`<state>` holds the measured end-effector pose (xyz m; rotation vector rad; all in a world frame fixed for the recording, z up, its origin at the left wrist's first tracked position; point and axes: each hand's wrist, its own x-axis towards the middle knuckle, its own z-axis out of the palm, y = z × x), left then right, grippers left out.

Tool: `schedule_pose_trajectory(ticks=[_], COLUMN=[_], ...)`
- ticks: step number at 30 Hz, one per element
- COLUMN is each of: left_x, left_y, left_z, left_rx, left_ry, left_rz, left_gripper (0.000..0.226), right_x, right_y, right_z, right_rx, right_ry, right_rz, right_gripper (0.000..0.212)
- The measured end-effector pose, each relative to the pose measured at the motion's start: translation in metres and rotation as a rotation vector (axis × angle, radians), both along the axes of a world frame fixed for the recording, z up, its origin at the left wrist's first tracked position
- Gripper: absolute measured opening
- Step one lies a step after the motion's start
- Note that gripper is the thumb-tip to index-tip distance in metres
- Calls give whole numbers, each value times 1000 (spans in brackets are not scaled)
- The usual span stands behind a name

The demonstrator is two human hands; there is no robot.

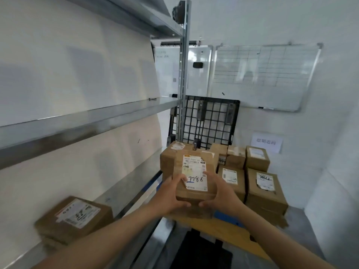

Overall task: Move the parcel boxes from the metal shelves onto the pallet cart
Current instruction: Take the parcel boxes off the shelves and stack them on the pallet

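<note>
Both bare forearms reach forward and converge. The left hand [168, 197] cups one near corner of a parcel box [195, 177], thumb on top; the right hand [221, 193] clasps the opposite corner, fingertips curled underneath, nearly meeting.

1. Brown cardboard parcel box [195, 178] held in both hands: white shipping label [194, 172], handwritten "7786" in black with a blue underline; printed top line roughly "5020 P021 00", small and partly unclear.
2. Larger brown cardboard box [266, 188] at right on the cart: white label, handwritten number upside down, looks like "7786", not certain.
3. White paper sign [266, 142] on the wall: Chinese characters, too blurred to read.
4. Brown box on the lower metal shelf [74, 217]: label blurred, unreadable.
5. Wall whiteboards [262, 74]: writing too faint.
</note>
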<state>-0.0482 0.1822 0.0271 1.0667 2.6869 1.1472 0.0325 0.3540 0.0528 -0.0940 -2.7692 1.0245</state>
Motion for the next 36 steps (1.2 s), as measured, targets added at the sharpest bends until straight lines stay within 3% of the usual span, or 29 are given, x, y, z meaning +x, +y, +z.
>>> schedule_pose_trajectory(ticks=[12,28,36], left_x=[-48,-166,-205], left_y=[160,256,282], left_z=[-20,-28,-57], left_rx=[8,-138,-301], left_ry=[-24,-38,-7], left_rz=[-166,-274,-291], left_gripper=[59,61,57], right_x=[-18,-123,-164], right_y=[140,217,235], right_z=[-19,-29,-64], right_rx=[7,156,76], right_ry=[-59,-188,-334], right_rz=[-195,-357,-383], right_gripper=[89,83,86])
